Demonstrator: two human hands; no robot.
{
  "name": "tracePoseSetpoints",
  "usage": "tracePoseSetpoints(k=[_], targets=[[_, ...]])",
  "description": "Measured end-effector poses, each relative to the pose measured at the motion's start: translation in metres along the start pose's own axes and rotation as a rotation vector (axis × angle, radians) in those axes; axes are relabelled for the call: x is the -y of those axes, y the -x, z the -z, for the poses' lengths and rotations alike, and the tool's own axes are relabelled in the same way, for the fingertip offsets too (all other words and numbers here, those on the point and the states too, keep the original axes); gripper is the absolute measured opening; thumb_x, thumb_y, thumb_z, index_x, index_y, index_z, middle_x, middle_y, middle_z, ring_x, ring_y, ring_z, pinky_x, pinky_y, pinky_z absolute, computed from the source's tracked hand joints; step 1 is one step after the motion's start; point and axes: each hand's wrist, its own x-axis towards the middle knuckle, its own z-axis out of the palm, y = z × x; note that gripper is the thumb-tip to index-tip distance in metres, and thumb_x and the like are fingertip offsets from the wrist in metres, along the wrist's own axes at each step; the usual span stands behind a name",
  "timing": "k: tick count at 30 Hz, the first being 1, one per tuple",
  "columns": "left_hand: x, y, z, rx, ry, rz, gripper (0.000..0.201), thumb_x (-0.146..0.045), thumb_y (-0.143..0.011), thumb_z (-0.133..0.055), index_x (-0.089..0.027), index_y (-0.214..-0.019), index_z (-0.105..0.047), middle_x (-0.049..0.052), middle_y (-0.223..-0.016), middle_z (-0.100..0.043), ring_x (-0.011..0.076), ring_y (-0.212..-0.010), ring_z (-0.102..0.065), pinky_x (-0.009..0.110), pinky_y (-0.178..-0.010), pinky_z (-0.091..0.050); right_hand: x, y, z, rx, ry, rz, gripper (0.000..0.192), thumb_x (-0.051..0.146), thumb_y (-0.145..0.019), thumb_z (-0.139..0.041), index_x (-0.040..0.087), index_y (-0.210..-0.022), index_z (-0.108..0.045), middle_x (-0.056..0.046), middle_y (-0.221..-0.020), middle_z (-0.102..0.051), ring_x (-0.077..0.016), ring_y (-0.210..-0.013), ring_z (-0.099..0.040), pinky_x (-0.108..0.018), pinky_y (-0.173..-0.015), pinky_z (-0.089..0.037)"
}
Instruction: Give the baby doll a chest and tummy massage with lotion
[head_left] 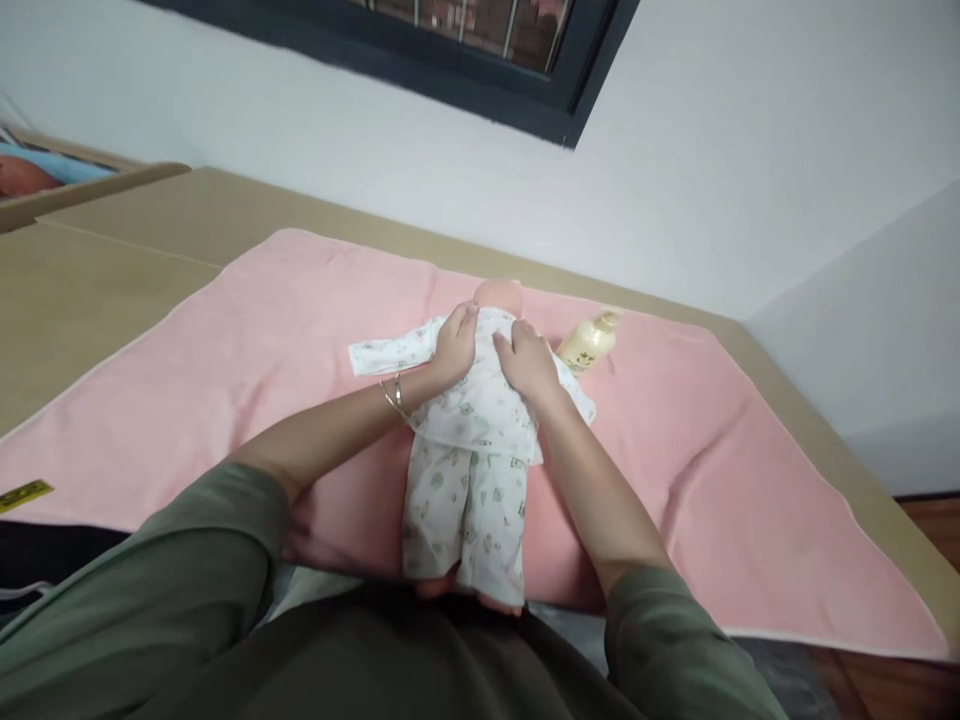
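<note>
- Both sides of the doll's point(474, 425) chest are covered: your left hand point(454, 348) and right hand point(529, 362) lie half-curled there; whether they pinch cloth or merely rest, you can't tell.
- Set opposite each other, they probably steady the body evenly.
- The doll lies lengthwise before you, head toward the worktop's point(97, 300) far edge, feet at the near edge, likely so both your arms reach squarely.
- One sleeve point(394, 351) stretches toward the left edge.
- The bottle point(589, 343), upright or lying unclear, sits toward the far edge, perhaps handy to your right.
- Beneath, a creased pink towel point(315, 290) presumably pads the worktop.
- Past the far edge: pale wall point(712, 150), dark-framed window point(465, 92).
</note>
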Motion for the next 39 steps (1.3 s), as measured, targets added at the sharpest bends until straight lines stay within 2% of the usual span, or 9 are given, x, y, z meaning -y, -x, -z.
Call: tracePoseSetpoints(k=[3, 9, 16, 21, 24, 29, 33, 37, 39], targets=[[-0.001, -0.002, 0.000, 0.016, -0.015, 0.022, 0.033, -0.037, -0.106, -0.033, -0.021, -0.107, -0.062, 0.010, -0.120, -0.071, 0.0211, -0.122, -0.062, 0.035, -0.112, -0.043, 0.007, 0.006, -0.003, -0.035, 0.045, -0.039, 0.064, 0.040, -0.107, -0.029, -0.005, -0.150, -0.041, -0.031, -0.158, -0.038, -0.0382, -0.151, -0.031, -0.057, -0.123, -0.021], [-0.004, -0.005, 0.003, 0.053, -0.027, 0.076, 0.040, -0.036, -0.109, -0.029, -0.016, -0.120, -0.061, 0.008, -0.127, -0.069, 0.0205, -0.130, -0.059, 0.033, -0.116, -0.039, 0.012, 0.002, 0.001, 0.059, 0.009, 0.203, 0.055, 0.030, -0.106, -0.030, 0.008, -0.155, -0.040, -0.017, -0.166, -0.031, -0.0298, -0.158, -0.019, -0.056, -0.127, -0.006], [-0.005, -0.003, 0.003, 0.040, -0.017, 0.069, 0.030, -0.039, -0.107, -0.038, -0.021, -0.110, -0.062, 0.009, -0.118, -0.071, 0.0220, -0.123, -0.061, 0.036, -0.112, -0.042, -0.002, -0.001, 0.000, 0.043, -0.015, -0.125, 0.073, 0.048, -0.106, -0.027, -0.008, -0.152, -0.034, -0.032, -0.161, -0.032, -0.0404, -0.154, -0.025, -0.058, -0.124, -0.019], [-0.005, -0.002, 0.001, -0.006, 0.017, 0.113, 0.029, -0.034, -0.104, -0.037, -0.020, -0.109, -0.062, 0.011, -0.116, -0.072, 0.0217, -0.119, -0.062, 0.035, -0.110, -0.043, 0.028, 0.019, 0.001, 0.100, 0.044, 0.192, 0.059, 0.023, -0.102, -0.034, 0.004, -0.157, -0.035, -0.021, -0.168, -0.023, -0.0338, -0.158, -0.014, -0.056, -0.127, -0.012], [-0.006, -0.002, 0.000, -0.020, 0.026, 0.123, 0.029, -0.034, -0.102, -0.039, -0.020, -0.111, -0.062, 0.011, -0.119, -0.072, 0.0222, -0.119, -0.063, 0.036, -0.109, -0.044, 0.022, 0.012, 0.004, 0.172, 0.020, 0.330, 0.055, 0.023, -0.103, -0.034, 0.016, -0.158, -0.039, -0.011, -0.170, -0.022, -0.0278, -0.159, -0.012, -0.053, -0.128, -0.009], [-0.008, 0.000, 0.002, -0.012, -0.015, 0.122, 0.030, -0.037, -0.101, -0.041, -0.021, -0.114, -0.063, 0.010, -0.122, -0.072, 0.0237, -0.123, -0.060, 0.039, -0.111, -0.044, -0.002, -0.002, 0.009, 0.069, 0.000, 0.075, 0.062, 0.043, -0.109, -0.030, 0.004, -0.157, -0.036, -0.023, -0.164, -0.034, -0.0316, -0.155, -0.027, -0.049, -0.125, -0.021], [-0.007, 0.002, 0.000, -0.014, -0.022, 0.138, 0.034, -0.040, -0.101, -0.041, -0.020, -0.115, -0.063, 0.010, -0.122, -0.072, 0.0246, -0.124, -0.061, 0.039, -0.111, -0.044, 0.014, 0.013, 0.009, 0.033, 0.081, -0.035, 0.062, 0.034, -0.107, -0.032, -0.006, -0.153, -0.036, -0.033, -0.158, -0.036, -0.0380, -0.152, -0.031, -0.053, -0.123, -0.024], [-0.002, 0.002, -0.001, 0.001, -0.017, 0.115, 0.035, -0.039, -0.101, -0.040, -0.019, -0.118, -0.063, 0.010, -0.123, -0.071, 0.0242, -0.122, -0.062, 0.042, -0.113, -0.044, 0.027, 0.022, 0.007, 0.137, 0.038, 0.249, 0.055, 0.016, -0.101, -0.036, 0.016, -0.155, -0.044, -0.016, -0.165, -0.035, -0.0309, -0.157, -0.023, -0.056, -0.125, -0.017], [0.003, 0.003, -0.002, 0.016, -0.062, 0.072, 0.035, -0.035, -0.100, -0.038, -0.018, -0.121, -0.062, 0.011, -0.128, -0.069, 0.0247, -0.125, -0.061, 0.044, -0.115, -0.043, 0.021, 0.017, 0.006, 0.125, -0.010, 0.223, 0.054, 0.022, -0.103, -0.037, 0.017, -0.156, -0.043, -0.013, -0.166, -0.033, -0.0291, -0.157, -0.021, -0.054, -0.126, -0.016]])
